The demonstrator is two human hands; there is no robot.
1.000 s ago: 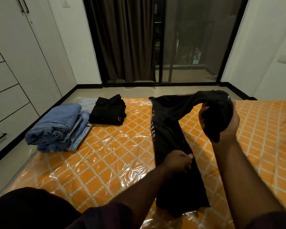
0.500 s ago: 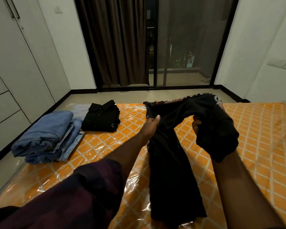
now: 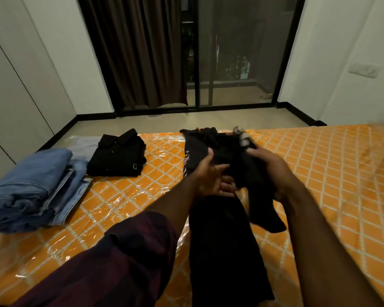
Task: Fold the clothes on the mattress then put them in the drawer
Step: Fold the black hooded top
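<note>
Soft black trousers (image 3: 222, 251) laid lengthwise over plastic-wrapped orange lattice mattress (image 3: 124, 196), bunched far end gripped by left hand (image 3: 211, 176) and right hand (image 3: 269, 167)

**Hardly any readable writing on the clothes**

A small pale round mark, shaped like a letter G, sits near the lower right corner of the folded black shirt (image 3: 118, 154). Pale lettering runs down one side of the black trousers (image 3: 220, 240), but it is too blurred to read. A small tag at the edge of the folded jeans (image 3: 31, 187) is too small to read.
</note>
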